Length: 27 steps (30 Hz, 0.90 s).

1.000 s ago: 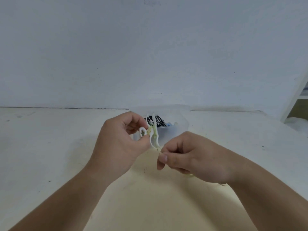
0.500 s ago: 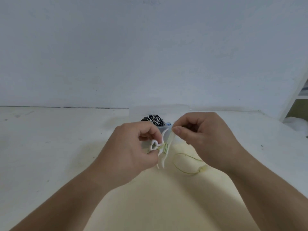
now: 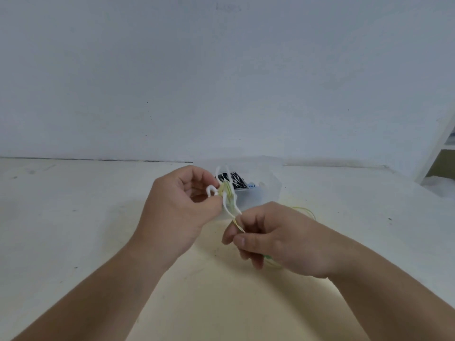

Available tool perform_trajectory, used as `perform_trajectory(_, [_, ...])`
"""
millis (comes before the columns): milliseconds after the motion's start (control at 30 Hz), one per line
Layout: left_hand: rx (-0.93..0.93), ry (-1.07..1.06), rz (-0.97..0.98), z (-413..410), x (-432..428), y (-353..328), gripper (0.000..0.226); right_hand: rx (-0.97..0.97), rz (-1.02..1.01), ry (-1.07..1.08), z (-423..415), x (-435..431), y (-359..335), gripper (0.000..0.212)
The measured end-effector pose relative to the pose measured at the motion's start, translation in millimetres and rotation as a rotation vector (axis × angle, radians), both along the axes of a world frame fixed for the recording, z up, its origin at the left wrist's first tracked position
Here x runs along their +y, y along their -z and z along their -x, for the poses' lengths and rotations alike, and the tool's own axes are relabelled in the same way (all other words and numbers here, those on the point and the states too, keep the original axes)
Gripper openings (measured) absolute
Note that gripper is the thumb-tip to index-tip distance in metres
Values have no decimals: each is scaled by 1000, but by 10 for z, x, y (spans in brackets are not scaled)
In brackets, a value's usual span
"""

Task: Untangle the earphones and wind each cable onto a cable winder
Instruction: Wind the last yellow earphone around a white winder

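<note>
You are winding: your left hand (image 3: 182, 212) pinches the winder (image 3: 227, 201), your right hand (image 3: 278, 239) pinches the cable (image 3: 238, 224) just below; the next turn needs tension.

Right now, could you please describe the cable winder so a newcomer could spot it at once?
Find the clear box by the wall. In front of it, the left hand pinches the cable winder: white, pronged, yellow-green cable wound round its middle.

Soft even light; faint shadows; slight blur; wide-angle distortion
</note>
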<state>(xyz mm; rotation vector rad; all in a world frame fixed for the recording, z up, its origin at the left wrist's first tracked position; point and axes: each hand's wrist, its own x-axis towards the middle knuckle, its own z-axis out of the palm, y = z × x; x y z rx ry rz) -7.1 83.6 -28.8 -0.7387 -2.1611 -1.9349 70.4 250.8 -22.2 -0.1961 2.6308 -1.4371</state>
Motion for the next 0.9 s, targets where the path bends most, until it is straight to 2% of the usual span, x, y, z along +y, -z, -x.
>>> perform_trajectory(233, [305, -198, 291, -32, -14, 31, 27, 64, -77, 19, -67, 48, -114, 12])
perform_trajectory(300, [380, -193, 362, -66, -8, 28, 28, 160, -68, 52, -73, 44, -126, 14])
perform_trajectory(367, [422, -143, 420, -100, 0, 18, 29, 314, -160, 141, -58, 45, -112, 16])
perform_trajectory(433, [421, -104, 451, -127, -4, 3, 31, 438, -248, 269, -35, 66, -118, 13])
perform_trajectory(567, [336, -16, 446, -137, -13, 8, 29, 500, -99, 442, -38, 139, -165, 14])
perform_trajectory(733, [279, 105, 434, -170, -8, -14, 27, 495, 49, 425, -4, 155, -150, 9])
perform_trajectory(900, [180, 272, 355, -123, 6, 5, 16, 397, 139, 429, 55, 241, -84, 10])
